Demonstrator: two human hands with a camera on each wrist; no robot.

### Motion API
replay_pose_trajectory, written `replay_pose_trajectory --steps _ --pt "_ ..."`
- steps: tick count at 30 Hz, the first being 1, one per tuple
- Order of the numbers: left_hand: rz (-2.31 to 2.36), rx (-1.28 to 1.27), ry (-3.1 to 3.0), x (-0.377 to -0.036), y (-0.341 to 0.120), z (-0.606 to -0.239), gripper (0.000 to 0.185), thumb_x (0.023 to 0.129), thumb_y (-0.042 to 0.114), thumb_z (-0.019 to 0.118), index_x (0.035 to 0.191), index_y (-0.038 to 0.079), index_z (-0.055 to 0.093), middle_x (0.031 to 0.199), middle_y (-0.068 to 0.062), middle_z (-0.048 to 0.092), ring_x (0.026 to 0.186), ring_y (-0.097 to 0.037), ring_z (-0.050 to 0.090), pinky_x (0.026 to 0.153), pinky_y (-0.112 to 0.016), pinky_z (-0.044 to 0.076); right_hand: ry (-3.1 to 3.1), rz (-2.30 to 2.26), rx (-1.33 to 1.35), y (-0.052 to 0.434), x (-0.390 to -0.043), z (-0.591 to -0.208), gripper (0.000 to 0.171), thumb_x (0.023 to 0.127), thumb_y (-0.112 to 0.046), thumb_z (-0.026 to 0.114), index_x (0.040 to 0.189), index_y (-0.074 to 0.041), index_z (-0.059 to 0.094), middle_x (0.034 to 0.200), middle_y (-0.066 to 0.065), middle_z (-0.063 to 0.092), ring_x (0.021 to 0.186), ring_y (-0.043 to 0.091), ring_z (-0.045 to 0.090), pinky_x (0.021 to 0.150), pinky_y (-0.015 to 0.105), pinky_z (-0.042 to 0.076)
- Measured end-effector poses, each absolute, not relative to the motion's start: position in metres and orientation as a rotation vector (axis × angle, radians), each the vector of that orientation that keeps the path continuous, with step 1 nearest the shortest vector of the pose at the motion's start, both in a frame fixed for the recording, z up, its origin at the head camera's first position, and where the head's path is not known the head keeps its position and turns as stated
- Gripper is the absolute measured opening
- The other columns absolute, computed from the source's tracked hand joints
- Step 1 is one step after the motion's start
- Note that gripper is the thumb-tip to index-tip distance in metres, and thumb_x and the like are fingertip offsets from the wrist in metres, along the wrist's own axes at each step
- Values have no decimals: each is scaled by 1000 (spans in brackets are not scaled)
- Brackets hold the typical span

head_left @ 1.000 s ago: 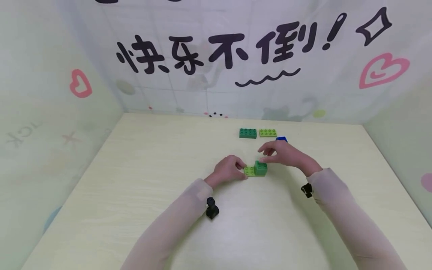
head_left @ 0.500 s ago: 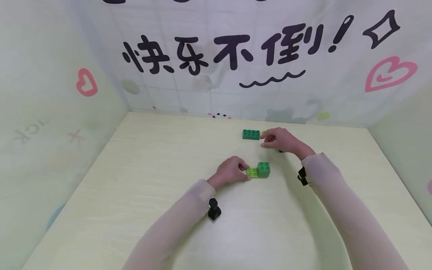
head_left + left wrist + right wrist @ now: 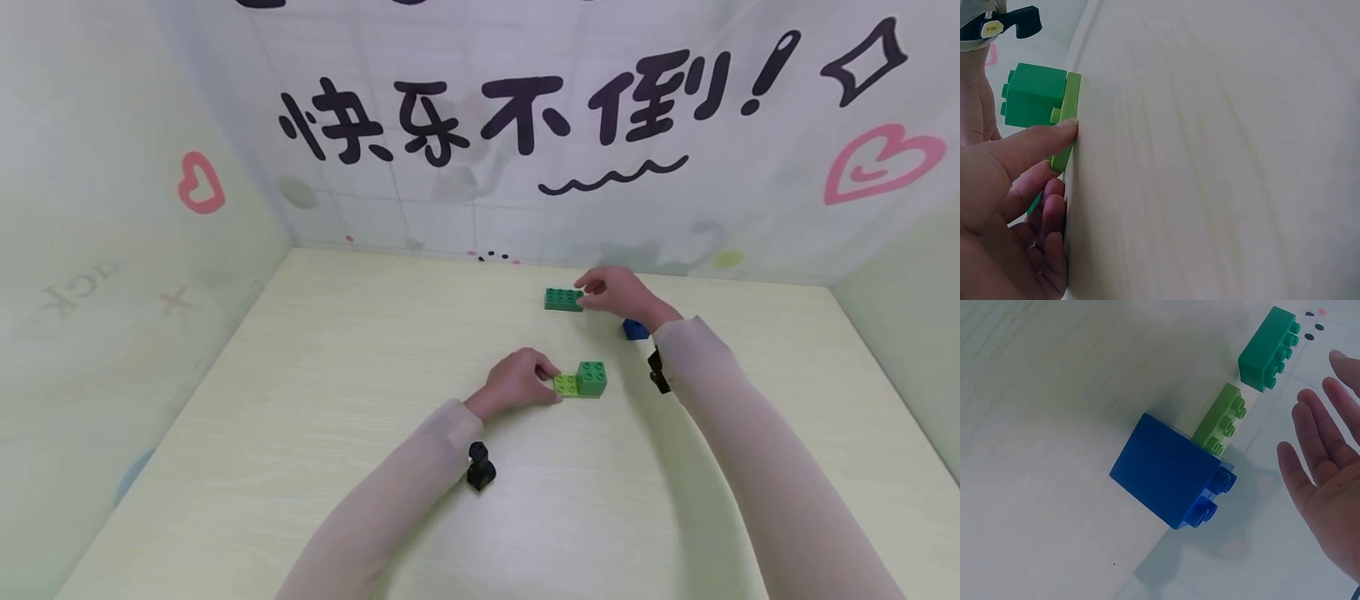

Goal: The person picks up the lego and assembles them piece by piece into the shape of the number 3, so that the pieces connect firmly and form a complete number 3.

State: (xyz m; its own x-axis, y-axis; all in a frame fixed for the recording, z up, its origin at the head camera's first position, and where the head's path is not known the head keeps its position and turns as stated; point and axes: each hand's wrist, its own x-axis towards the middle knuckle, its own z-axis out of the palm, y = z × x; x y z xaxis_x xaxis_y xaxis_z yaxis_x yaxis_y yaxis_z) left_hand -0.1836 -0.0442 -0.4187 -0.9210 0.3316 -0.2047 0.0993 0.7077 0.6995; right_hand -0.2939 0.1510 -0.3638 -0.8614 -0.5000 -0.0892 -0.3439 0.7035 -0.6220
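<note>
Over far light-green brick point(image 3: 1221, 420), right hand point(image 3: 617, 292) spread, empty; left hand point(image 3: 517, 379) pinching light-green plate point(image 3: 565, 384). Could nudge dark-green brick point(image 3: 563, 299).

In the head view the right hand point(image 3: 618, 292) hides the light green brick point(image 3: 1221, 420); the blue brick point(image 3: 635, 330) is half covered.

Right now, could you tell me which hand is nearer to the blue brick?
The right. The right hand hovers open just beyond the blue brick, near the dark green brick. The left hand is farther off, holding the light green plate.
</note>
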Motion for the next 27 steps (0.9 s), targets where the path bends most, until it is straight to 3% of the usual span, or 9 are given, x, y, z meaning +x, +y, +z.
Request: replay_pose_trajectory --steps 7,27 --pt "1037 335 2606 -184 -46 -420 34 68 23 81 99 15 70 85 9 59 79 -7 53 68 -23 42 2679 -929 -624 147 -303 -375 35 86 -9 63 117 4 58 117 21 55 106 34 49 91 45 38" --pt "1019 339 2624 -183 -45 -420 34 68 23 81 99 16 70 84 10 59 77 -5 53 67 -19 41 2685 -814 -580 140 -315 -390 37 84 -7 64 119 4 57 113 21 55 101 32 48 89 45 39"
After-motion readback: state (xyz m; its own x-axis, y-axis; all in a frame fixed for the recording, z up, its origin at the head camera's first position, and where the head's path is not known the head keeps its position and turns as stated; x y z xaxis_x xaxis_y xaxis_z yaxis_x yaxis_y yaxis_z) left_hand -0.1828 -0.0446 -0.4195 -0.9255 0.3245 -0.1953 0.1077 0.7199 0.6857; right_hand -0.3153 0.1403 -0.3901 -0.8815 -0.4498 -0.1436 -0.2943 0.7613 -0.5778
